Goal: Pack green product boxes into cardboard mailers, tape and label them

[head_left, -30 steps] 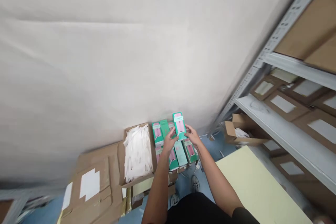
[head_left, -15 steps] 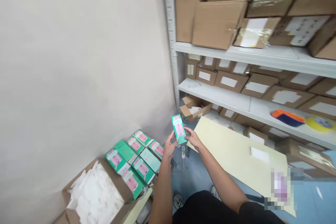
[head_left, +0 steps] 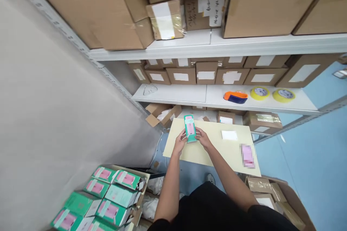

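A small green box with a pink picture is held between both hands, over the near-left part of a pale yellow tabletop. My left hand grips its left side, thumb toward the front. From the right side, my right hand closes on the same box. On the tabletop to the right lie a white card or pad and a pinkish item that is blurred out.
Similar green boxes are stacked at lower left. Metal shelving ahead carries cardboard boxes, a tape dispenser and yellow tape rolls. An open carton sits below, left of the tabletop. Another open carton stands at lower right.
My view has turned right, toward the shelving and tabletop. Both hands have carried the green box away from the stacked boxes and over the tabletop.
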The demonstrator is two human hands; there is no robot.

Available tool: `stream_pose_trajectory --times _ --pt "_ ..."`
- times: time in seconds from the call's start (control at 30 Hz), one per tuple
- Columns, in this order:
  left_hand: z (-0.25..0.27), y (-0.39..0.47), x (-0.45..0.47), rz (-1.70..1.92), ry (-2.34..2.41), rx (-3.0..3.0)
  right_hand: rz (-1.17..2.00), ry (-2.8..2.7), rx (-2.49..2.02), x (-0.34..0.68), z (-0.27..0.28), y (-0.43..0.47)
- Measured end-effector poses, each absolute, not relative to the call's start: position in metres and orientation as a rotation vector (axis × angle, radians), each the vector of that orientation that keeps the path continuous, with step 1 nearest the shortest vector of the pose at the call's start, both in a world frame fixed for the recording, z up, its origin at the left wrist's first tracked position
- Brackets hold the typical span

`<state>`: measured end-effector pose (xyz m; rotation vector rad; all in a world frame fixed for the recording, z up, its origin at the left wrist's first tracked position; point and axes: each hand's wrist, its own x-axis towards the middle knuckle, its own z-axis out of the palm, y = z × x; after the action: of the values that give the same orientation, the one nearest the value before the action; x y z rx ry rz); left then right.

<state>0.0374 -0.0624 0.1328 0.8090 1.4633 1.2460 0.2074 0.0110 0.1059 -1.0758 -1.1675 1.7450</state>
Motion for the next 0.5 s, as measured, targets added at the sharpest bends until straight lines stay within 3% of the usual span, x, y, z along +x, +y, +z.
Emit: stream_pose_trajectory --times 0.5 --pt "0.068 -0.002 0.034 1.107 1.355 0.634 1.581 -0.991 -1.260 0.200 0.061 0.038"
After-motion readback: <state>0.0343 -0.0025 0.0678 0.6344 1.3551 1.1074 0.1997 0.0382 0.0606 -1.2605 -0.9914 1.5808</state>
